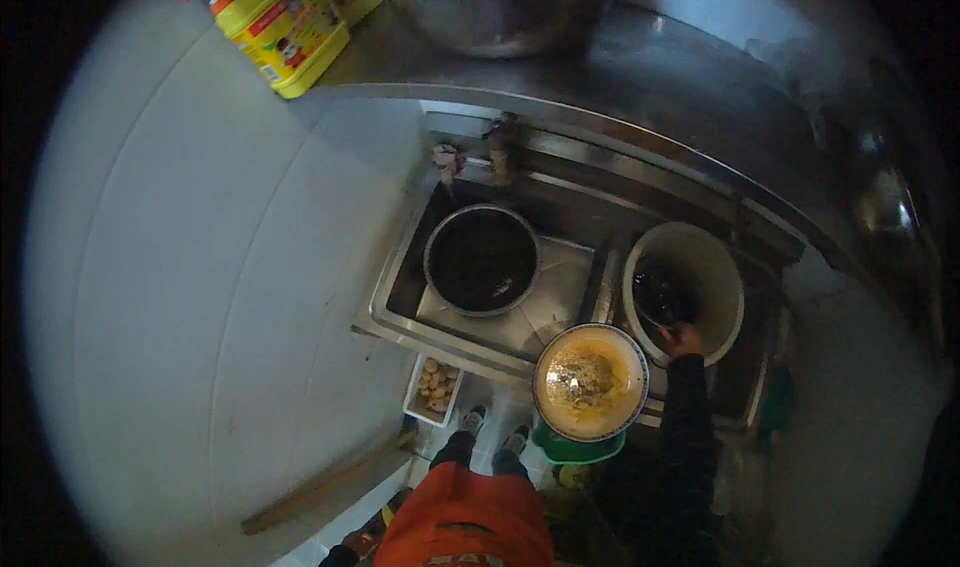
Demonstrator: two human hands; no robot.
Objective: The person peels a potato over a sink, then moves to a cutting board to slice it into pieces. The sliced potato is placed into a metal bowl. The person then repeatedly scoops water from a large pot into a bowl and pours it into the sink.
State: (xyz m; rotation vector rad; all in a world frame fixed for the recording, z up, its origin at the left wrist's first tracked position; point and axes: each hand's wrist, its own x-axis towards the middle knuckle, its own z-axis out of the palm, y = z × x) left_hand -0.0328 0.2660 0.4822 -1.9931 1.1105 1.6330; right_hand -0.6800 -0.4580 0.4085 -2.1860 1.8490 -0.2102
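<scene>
My right hand (681,339) reaches over the near rim of a pale bucket (724,289) in the right sink basin. Its fingertips are at a dark, shiny thing (664,293) inside; whether they grip it I cannot tell. Low at the picture's bottom edge is my left hand (363,543), beside my orange apron, partly hidden and blurred. A white bowl with a patterned rim (592,379), smeared with yellowish food residue, sits at the sink's front edge, just left of my right forearm. In the left basin stands a round metal pot (482,259) with dark contents.
Above the sink (457,349) runs a metal shelf (630,79) bearing a large metal basin (495,23) and a yellow pump jug (289,34). A tap (499,147) is at the back. On the floor are a white bin of potato-like things (435,391) and a green basket (581,451).
</scene>
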